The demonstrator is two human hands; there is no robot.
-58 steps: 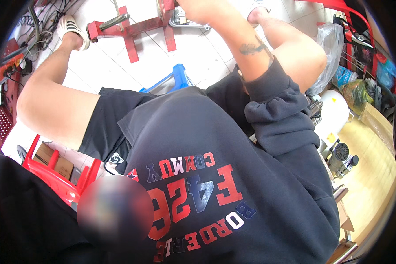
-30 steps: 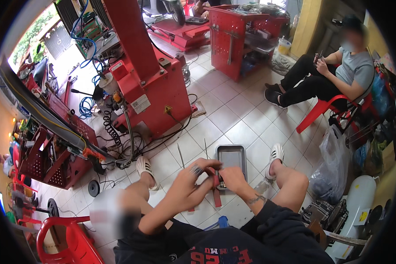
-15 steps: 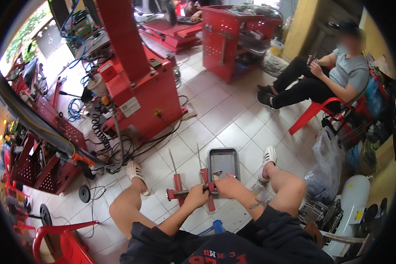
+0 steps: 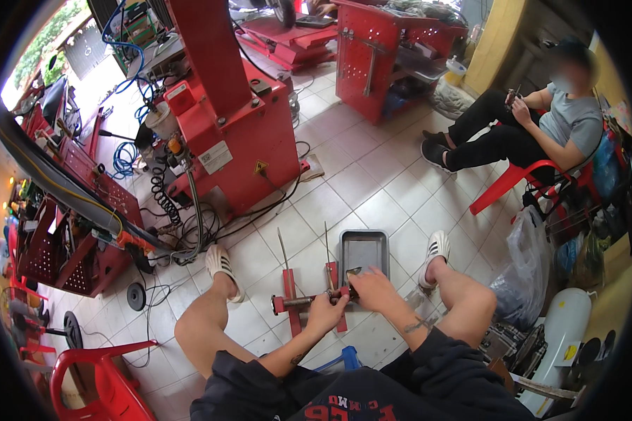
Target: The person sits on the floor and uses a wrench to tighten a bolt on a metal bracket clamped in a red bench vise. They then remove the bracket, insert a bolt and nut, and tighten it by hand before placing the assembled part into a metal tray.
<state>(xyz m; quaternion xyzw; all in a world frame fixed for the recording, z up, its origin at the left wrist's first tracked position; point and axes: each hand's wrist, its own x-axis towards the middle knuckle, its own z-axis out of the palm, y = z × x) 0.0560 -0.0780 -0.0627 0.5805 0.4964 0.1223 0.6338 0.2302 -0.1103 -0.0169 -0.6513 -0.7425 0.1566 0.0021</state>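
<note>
Your left hand [image 4: 324, 313] is wrapping its grip around the metal bar [image 4: 298, 302] of the red stand [image 4: 290, 295]. Your right hand [image 4: 372, 289] is pressing curled fingers onto it beside the grey rectangular tray [image 4: 364, 252].

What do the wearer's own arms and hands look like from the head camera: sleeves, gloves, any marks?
Both hands are bare, no gloves: left hand, right hand. The forearms are bare too; dark sleeves are pushed up to about the elbows. The right forearm carries a small dark tattoo; another dark mark shows on the left forearm. No watch or rings visible.
</note>
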